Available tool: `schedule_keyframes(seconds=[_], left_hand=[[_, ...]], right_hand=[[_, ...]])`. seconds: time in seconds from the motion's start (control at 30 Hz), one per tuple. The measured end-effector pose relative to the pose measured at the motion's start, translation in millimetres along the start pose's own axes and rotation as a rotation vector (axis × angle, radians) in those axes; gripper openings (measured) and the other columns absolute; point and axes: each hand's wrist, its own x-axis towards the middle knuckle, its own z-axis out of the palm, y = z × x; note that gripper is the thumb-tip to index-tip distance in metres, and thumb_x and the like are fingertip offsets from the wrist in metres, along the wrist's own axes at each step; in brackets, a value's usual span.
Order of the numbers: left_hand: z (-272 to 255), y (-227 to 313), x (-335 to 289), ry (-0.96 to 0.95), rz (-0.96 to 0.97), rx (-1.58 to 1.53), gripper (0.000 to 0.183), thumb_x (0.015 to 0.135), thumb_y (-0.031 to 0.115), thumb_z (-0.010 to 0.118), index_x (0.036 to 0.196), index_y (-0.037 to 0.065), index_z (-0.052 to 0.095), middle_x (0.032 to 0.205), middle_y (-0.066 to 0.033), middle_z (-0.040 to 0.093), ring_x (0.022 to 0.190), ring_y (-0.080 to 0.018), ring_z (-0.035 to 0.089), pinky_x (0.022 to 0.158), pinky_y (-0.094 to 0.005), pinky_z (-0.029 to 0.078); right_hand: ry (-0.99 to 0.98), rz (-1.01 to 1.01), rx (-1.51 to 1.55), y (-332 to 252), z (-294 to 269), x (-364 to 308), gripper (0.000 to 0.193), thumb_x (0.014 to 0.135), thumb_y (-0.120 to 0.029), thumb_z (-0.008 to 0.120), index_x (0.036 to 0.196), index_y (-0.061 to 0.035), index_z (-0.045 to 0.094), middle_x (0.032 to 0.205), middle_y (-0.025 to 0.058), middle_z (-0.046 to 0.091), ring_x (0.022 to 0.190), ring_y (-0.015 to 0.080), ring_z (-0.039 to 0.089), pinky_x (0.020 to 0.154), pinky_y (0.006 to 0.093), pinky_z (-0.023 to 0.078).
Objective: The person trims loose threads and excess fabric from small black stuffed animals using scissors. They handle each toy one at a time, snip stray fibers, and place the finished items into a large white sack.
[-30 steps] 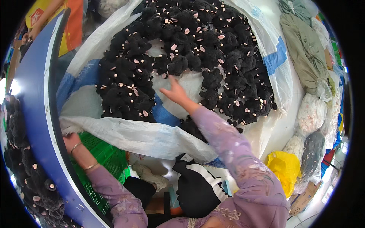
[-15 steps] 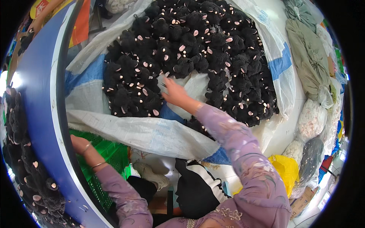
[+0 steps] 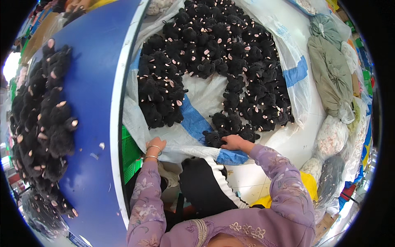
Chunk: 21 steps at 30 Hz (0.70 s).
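A heap of small black plush pieces with pink and cream tips fills an opened white-and-blue woven sack before me. At the sack's near left edge, my left hand is closed on the white sheeting, bracelets at its wrist. My right hand is at the near edge, its fingers closed around a black plush piece. Several more pieces lie just beyond that hand. The fingertips of the right hand are partly hidden against the dark plush.
To the left stands a blue tabletop with a white edge, bearing a row of black plush pieces. A green crate sits beneath its edge. Filled sacks and clear bags line the right side. A yellow bag lies near my right arm.
My right hand has come back from the middle of the heap to the sack's near edge. My left hand has moved from beside the green crate onto the sheeting. The view has swung left.
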Motion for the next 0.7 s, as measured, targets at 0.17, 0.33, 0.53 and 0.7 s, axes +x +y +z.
schedule_keyframes(seconds=[0.17,0.33,0.53,0.7], left_hand=[[-7.5,16.4,-80.8,0.482,0.527,-0.676,0.046,0.084,0.023,0.063,0.123,0.002,0.055,0.117,-0.0201,0.062,0.107,-0.0316,0.061,0.091,-0.0377,0.048],[-21.0,10.2,-214.7,0.502,0.499,-1.091,0.030,0.091,0.018,0.059,0.116,0.001,0.058,0.103,-0.0084,0.066,0.094,-0.0152,0.063,0.083,-0.0286,0.049],[-7.4,-39.8,-391.4,0.664,0.575,-1.053,0.018,0.091,0.006,0.056,0.106,-0.001,0.063,0.096,-0.0051,0.066,0.088,-0.0117,0.062,0.080,-0.0254,0.049],[28.4,-93.0,-492.8,0.786,0.715,-0.877,0.019,0.086,0.002,0.058,0.104,-0.001,0.064,0.096,-0.0099,0.068,0.088,-0.0187,0.066,0.080,-0.0291,0.051]], right_hand=[[-0.232,0.179,-0.275,27.2,23.3,9.2,0.042,0.075,-0.037,0.064,0.100,-0.0038,0.070,0.101,0.0198,0.067,0.093,0.0353,0.065,0.080,0.0441,0.052],[0.016,0.123,0.100,-2.9,-3.9,-16.6,0.051,0.073,-0.041,0.067,0.093,0.0056,0.068,0.081,0.0224,0.068,0.070,0.0338,0.067,0.062,0.0432,0.053],[-0.244,0.176,-0.045,-64.8,-32.8,-51.7,0.036,0.081,-0.034,0.056,0.083,-0.0007,0.067,0.068,0.0074,0.061,0.053,0.0208,0.057,0.049,0.0340,0.047],[0.089,0.000,0.050,-131.9,-65.9,-77.8,0.031,0.082,-0.028,0.054,0.086,0.0008,0.067,0.074,0.0107,0.066,0.052,0.0234,0.056,0.046,0.0364,0.046]])
